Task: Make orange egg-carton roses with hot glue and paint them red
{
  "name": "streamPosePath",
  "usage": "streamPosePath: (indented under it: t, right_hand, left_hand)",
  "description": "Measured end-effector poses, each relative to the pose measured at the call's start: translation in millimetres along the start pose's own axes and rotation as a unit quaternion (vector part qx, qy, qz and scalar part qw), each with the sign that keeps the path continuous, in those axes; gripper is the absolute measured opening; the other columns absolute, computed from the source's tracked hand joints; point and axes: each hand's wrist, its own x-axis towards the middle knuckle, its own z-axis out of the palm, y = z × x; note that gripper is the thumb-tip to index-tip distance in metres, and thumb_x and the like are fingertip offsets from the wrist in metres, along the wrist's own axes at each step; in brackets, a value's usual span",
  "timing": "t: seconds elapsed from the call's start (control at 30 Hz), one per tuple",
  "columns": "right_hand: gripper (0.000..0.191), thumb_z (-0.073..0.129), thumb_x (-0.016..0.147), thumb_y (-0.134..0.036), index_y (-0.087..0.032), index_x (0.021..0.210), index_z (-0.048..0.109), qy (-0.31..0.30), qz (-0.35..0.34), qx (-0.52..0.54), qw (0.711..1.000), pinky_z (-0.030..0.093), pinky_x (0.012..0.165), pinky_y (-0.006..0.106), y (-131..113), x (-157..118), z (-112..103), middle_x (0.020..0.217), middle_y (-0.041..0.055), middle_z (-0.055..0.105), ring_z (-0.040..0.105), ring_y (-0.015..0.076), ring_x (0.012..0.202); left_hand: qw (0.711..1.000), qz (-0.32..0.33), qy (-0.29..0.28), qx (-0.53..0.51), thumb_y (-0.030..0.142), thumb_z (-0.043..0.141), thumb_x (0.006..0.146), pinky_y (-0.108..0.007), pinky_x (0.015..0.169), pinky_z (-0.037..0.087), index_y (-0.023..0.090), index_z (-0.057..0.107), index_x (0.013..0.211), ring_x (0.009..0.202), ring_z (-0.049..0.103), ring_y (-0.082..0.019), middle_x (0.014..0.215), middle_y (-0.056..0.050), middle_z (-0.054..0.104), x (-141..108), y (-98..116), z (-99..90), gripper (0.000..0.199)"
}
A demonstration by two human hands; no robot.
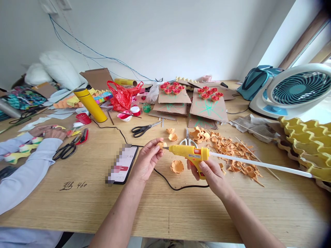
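My right hand (207, 170) is wrapped round the handle of a yellow hot glue gun (190, 153). A long white glue stick (258, 163) juts from its back end. Between finger and thumb of my left hand (149, 156) is a small orange egg-carton piece (162, 144), and the gun's nozzle points at it, touching or nearly so. Below the gun an orange carton cup (177, 167) cut into petals sits on the table. Two more petal cups (172, 137) stand behind the gun, beside grey-handled scissors (188, 137).
Orange carton scraps (232, 150) and a thin wooden stick (257, 158) lie at right, near yellow egg trays (307, 144) and a fan (297, 89). A phone (124, 165) and black scissors (144, 129) lie left. Red flowers (172, 88) stand on cardboard behind. A co-worker's hands (51, 132) are far left.
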Motion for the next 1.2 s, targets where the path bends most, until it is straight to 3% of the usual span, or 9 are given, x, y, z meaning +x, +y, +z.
streamPosePath:
  t: [0.67, 1.2]
  right_hand:
    - [0.044, 0.042, 0.106, -0.057, -0.021, 0.092, 0.063, 0.017, -0.009, -0.010, 1.000, 0.032, 0.062, 0.032, 1.3, 0.7, 0.1, 0.065, -0.0013, 0.052, 0.043, 0.0163, 0.061]
    - [0.047, 0.045, 0.104, -0.059, -0.020, 0.083, 0.060, 0.027, -0.029, -0.031, 0.999, 0.033, 0.060, 0.030, -1.0, 1.4, -0.3, 0.062, -0.0024, 0.052, 0.043, 0.0136, 0.059]
  left_hand:
    - [1.000, 0.006, 0.004, 0.002, 0.025, 0.093, 0.069, -0.015, 0.065, 0.053, 0.018, 0.078, 0.105, 0.073, 0.065, -0.006, 0.089, 0.000, 0.073, -0.9, -0.8, 1.8, 0.040]
    - [1.000, 0.003, 0.018, -0.020, 0.025, 0.096, 0.065, -0.014, 0.067, 0.057, 0.017, 0.076, 0.103, 0.074, 0.069, -0.007, 0.087, 0.000, 0.074, 0.8, -0.9, -0.1, 0.044]
